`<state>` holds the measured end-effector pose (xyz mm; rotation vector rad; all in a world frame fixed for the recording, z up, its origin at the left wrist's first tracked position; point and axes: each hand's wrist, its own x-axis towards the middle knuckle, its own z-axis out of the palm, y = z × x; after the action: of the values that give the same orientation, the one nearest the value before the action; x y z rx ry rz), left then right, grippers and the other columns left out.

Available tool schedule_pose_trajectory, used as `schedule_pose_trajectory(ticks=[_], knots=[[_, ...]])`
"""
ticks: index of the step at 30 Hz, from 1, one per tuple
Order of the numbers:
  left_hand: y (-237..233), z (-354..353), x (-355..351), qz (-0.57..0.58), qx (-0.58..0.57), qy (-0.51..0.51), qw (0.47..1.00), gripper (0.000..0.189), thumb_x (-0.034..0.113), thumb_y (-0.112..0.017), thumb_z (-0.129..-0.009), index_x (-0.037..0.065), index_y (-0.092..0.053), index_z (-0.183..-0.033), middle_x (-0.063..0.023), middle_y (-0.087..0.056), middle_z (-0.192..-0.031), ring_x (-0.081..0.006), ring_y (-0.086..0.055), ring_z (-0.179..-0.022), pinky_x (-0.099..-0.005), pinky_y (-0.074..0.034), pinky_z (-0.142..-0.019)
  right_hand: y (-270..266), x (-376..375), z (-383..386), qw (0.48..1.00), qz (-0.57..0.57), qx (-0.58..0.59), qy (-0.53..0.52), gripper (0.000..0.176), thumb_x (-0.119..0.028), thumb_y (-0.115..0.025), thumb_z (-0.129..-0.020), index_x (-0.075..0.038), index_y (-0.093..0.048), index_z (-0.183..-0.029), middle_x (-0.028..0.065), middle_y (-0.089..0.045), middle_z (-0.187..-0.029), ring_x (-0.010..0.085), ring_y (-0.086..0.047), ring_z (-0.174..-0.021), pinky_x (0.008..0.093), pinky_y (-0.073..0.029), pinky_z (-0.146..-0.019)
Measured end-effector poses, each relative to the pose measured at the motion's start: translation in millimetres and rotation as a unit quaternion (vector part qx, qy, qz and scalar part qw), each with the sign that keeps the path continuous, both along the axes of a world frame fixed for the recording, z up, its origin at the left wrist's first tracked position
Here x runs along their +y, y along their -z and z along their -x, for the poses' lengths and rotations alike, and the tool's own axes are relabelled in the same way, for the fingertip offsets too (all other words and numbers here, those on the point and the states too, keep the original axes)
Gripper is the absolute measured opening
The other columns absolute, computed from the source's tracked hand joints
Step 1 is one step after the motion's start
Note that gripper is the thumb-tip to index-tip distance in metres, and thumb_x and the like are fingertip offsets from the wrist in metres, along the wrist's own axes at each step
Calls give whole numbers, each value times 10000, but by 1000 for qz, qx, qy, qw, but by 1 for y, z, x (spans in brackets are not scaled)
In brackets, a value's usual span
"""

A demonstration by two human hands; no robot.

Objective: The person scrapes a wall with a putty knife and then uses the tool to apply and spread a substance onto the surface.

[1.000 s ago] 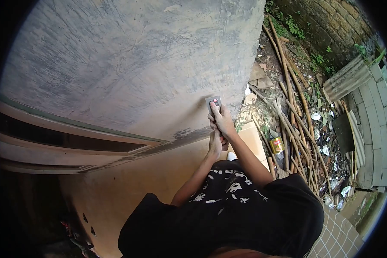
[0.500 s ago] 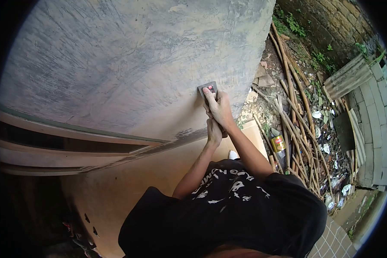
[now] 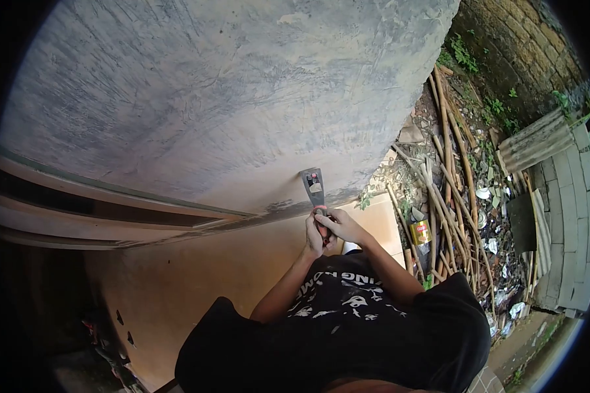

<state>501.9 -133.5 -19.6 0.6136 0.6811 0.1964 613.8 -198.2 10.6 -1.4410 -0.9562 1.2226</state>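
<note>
Since half a second ago, the scraper (image 3: 313, 185) has been drawn down the grey plastered wall (image 3: 229, 98), and the right hand (image 3: 343, 226), whose fingers were then spread over the blade, has been slid back onto the handle, so that the blade is now left bare above both hands. The scraper is held upright, its blade laid against the plaster just above the hands, close to the dark line where the grey gives way to the orange-painted band (image 3: 242, 268) below them. The handle is enclosed by both hands together: the left hand (image 3: 313, 239) is clenched around its lower end, and the right hand is wrapped over it from the right, fingers curled tight and none left open. A two-handed grip of this kind is judged to be used so that the blade can be pressed hard to the surface and kept steady. Well off to the right of the hands, bamboo poles (image 3: 449, 150) and a yellow can (image 3: 421, 232) are seen lying among litter on the ground.
</note>
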Motion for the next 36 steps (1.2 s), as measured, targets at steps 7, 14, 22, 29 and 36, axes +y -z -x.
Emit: schedule_pose_trajectory(ticks=[7,14,22,29,36], knots=[[43,21,13,-95,47,67,992,657,565,-203,-962,19,-489,-1191,-130,-598,-1057,-222,-631,-911,-331,-514,-804,6,-5,7,942,-133,-250,179,254,-194,-583,-888,33,-595,-1001,180,-605,-738,309,-593,-638,345,-464,-606],[33,39,12,-100,-35,55,993,652,577,-294,-945,60,-385,-1330,-116,-491,-1288,-249,-567,-1073,-390,-456,-912,9,-12,4,986,-49,-77,142,321,-233,-417,-981,44,-577,-1015,112,-526,-655,202,-503,-567,332,-402,-532],[14,44,-1,-96,-109,-91,985,747,647,-164,-919,94,-267,-1411,-122,-414,-1374,-234,-445,-1239,-388,-368,-1015,1,31,50,975,-172,-58,131,287,-250,-517,-949,27,-482,-1016,116,-582,-801,174,-554,-601,307,-456,-526],[3,75,14,-28,-157,-163,974,670,623,-227,-925,107,-376,-1325,-122,-470,-1286,-273,-423,-1244,-460,-344,-1037,-27,62,91,979,90,169,64,372,-178,-535,-945,45,-488,-1238,110,-562,-1185,168,-524,-1083,233,-409,-898],[-1,110,59,33,-100,-182,978,489,517,-315,-957,153,-476,-1242,-90,-547,-1193,-244,-514,-1139,-433,-401,-982,11,98,140,957,-66,243,144,195,-235,-535,-949,-44,-513,-981,-18,-497,-596,56,-416,-385,190,-318,-363]])
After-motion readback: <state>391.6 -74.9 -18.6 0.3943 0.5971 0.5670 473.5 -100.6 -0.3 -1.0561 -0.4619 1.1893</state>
